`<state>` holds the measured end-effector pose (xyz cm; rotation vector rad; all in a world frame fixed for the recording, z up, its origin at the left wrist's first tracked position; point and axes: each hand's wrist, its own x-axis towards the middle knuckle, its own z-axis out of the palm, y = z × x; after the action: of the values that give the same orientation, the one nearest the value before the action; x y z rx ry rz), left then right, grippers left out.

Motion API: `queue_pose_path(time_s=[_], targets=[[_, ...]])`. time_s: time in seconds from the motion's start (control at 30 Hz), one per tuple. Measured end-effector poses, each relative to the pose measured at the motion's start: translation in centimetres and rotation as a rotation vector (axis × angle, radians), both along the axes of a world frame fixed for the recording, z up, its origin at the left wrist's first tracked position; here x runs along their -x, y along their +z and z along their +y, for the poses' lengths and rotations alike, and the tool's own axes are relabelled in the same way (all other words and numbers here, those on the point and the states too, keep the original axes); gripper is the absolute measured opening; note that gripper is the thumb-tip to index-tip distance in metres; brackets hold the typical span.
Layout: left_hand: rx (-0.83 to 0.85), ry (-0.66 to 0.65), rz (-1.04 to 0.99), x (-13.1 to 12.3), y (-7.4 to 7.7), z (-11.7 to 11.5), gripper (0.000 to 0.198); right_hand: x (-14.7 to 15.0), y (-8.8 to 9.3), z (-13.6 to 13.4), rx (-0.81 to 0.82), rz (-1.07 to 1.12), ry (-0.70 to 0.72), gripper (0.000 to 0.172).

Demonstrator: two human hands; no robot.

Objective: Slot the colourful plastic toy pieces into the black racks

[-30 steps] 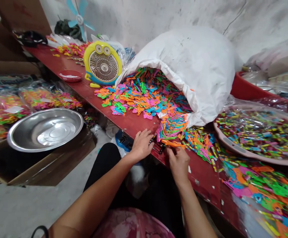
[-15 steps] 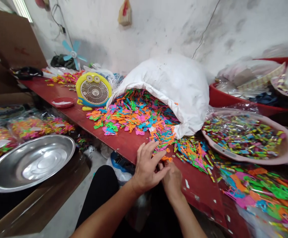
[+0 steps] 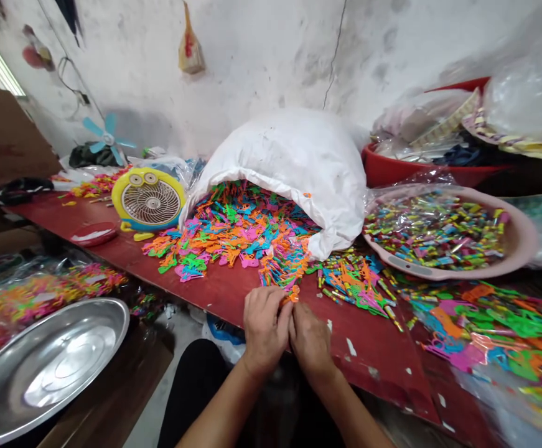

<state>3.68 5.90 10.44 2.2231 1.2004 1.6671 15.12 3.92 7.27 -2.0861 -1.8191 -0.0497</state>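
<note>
The orange plastic piece [image 3: 292, 295] sits between our hands, its long axis slanting up toward the right. Our left hand [image 3: 264, 330] and right hand [image 3: 310, 342] hold it in a narrow pinch over the red tabletop [image 3: 368, 348], just below the spilled multicoloured plastic pieces [image 3: 233, 233].

No readable text, labels, brands, numbers or signs in view

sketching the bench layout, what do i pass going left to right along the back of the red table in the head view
Red oval dish → yellow desk fan → white sack → pink plastic basin
</note>
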Motion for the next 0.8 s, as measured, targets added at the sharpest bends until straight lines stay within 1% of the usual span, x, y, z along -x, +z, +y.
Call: queue_pose_path(time_s=[0.1,0.2,0.33,0.4,0.5,0.6,0.67,0.73,0.8], targets=[[0.022,0.003,0.020,0.0,-0.3,0.6,0.009,0.3,0.1,0.3,0.025,-0.004,-0.022,0.024],[0.047,0.016,0.058,0.0,-0.4,1.1,0.010,0.6,0.4,0.4,0.063,0.019,-0.026,0.029],[0.047,0.019,0.125,0.1,0.0,1.3,0.011,0.6,1.7,0.6,0.187,0.078,-0.034,0.029],[0.042,0.020,0.147,0.1,0.3,1.3,0.010,0.5,2.2,0.6,0.217,0.109,-0.019,0.029],[0.035,0.041,0.177,0.1,0.8,1.0,0.010,0.2,2.5,0.4,0.206,0.148,0.008,0.030],[0.056,0.080,0.238,0.2,1.5,0.8,0.010,-0.4,2.1,0.0,0.151,0.176,0.034,0.029],[0.058,0.094,0.273,0.4,2.1,0.8,0.012,-0.8,1.7,-0.1,0.108,0.187,0.081,0.026],[0.042,0.077,0.288,0.6,2.5,1.0,0.014,-1.2,1.5,0.0,0.084,0.178,0.117,0.024],[0.039,0.036,0.286,0.7,2.7,1.3,0.008,-1.3,1.3,0.1,0.088,0.145,0.109,0.024]])
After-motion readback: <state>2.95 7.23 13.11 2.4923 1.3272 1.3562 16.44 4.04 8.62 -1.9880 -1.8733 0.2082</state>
